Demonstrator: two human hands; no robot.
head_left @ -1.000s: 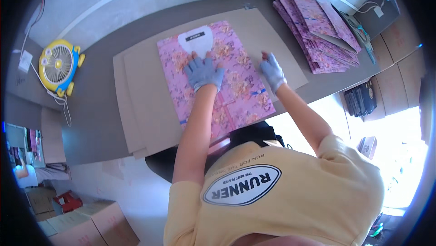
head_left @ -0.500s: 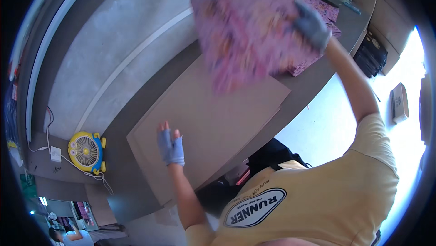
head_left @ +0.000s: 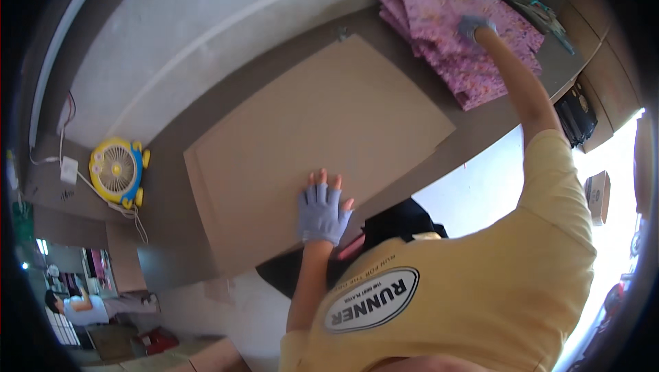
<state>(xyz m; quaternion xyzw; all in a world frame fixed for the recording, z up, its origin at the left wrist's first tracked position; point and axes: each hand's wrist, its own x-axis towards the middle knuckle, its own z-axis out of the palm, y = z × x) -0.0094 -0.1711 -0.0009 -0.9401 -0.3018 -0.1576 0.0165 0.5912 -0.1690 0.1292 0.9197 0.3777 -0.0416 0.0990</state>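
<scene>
On the near part of the cardboard sheet (head_left: 316,118), the left hand (head_left: 321,211), in a fingerless glove, lies palm down with its fingers slightly spread and thumb held out. Beyond the cardboard sheet's right side, the pile of pink floral folded pieces (head_left: 439,25) lies under the right hand (head_left: 476,27), whose fingers I cannot make out; left of the cardboard sheet is a yellow-and-blue fan (head_left: 115,174)
</scene>
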